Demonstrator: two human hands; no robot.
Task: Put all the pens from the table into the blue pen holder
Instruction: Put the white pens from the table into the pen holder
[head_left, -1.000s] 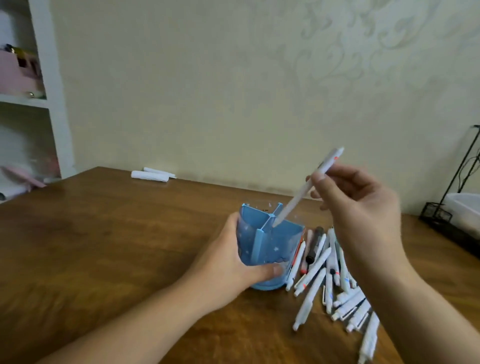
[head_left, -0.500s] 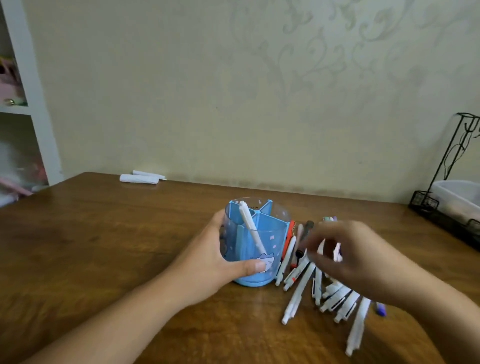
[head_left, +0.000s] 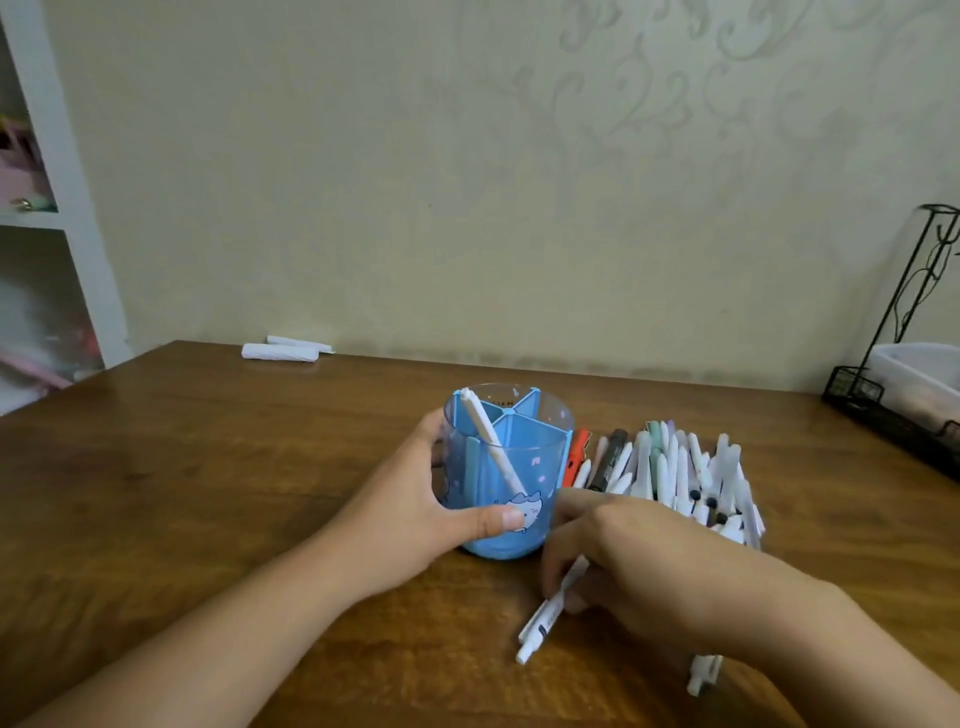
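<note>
Blue holder (head_left: 511, 470), one pen (head_left: 491, 449) leaning inside, is being steadied in left hand (head_left: 415, 512) while right hand (head_left: 631, 566) is pinching a white pen (head_left: 548, 613) below it; lift tip-down, clearing the pile (head_left: 685, 475).

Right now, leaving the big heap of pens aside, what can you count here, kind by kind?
blue pen holder: 1
leaning pen, inside the holder: 1
gripped pen, in the right hand: 1
white rolls at the table's far edge: 2
Total: 5
The heap overlaps too much to count.
</note>
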